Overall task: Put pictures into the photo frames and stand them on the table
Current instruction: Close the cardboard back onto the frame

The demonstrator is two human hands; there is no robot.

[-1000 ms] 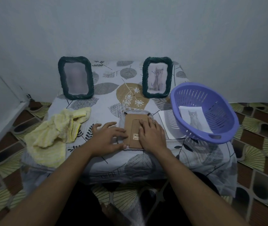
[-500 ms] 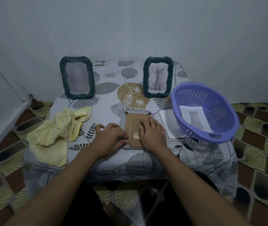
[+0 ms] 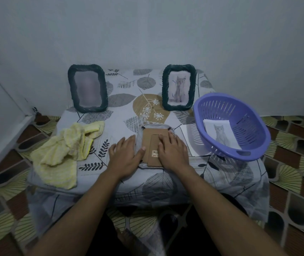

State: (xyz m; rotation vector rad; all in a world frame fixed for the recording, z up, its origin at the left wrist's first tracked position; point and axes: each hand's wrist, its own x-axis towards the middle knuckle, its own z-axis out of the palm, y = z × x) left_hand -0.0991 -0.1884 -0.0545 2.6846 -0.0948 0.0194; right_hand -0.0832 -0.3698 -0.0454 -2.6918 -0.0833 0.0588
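Note:
A photo frame (image 3: 150, 140) lies face down near the table's front edge, its brown cardboard back and stand showing. My left hand (image 3: 126, 154) rests flat on its left side, thumb on the cardboard. My right hand (image 3: 172, 149) presses flat on its right side. Two dark green woven frames stand upright at the back: the left frame (image 3: 88, 88) holds a blurred picture, the right frame (image 3: 178, 87) shows a cat picture. Another cat picture (image 3: 221, 133) lies in the purple basket (image 3: 247, 124).
A crumpled yellow cloth (image 3: 64, 153) lies on the table's left part. A white sheet (image 3: 193, 140) sits partly under the basket. The small table (image 3: 121, 100) has a leaf-patterned cover and stands against a wall, with patterned floor tiles around it.
My left hand's fingers have straightened and shifted slightly over the frame's left edge. The right hand stays pressed on the cardboard back.

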